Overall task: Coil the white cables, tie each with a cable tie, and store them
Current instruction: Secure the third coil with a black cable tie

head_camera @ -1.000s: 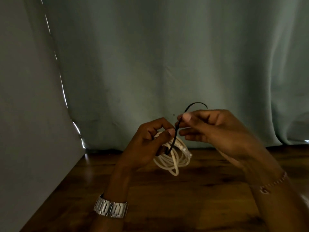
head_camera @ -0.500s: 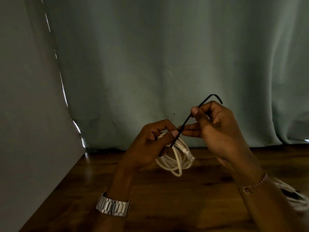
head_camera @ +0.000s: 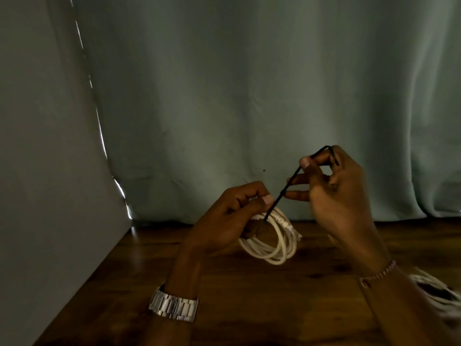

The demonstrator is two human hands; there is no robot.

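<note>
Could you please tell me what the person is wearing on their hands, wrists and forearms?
The left wrist carries a silver metal watch with a wide link band. The right wrist carries a thin beaded bracelet. Both forearms are bare, with no sleeves in view, and neither the left hand nor the right hand wears a glove.
</note>
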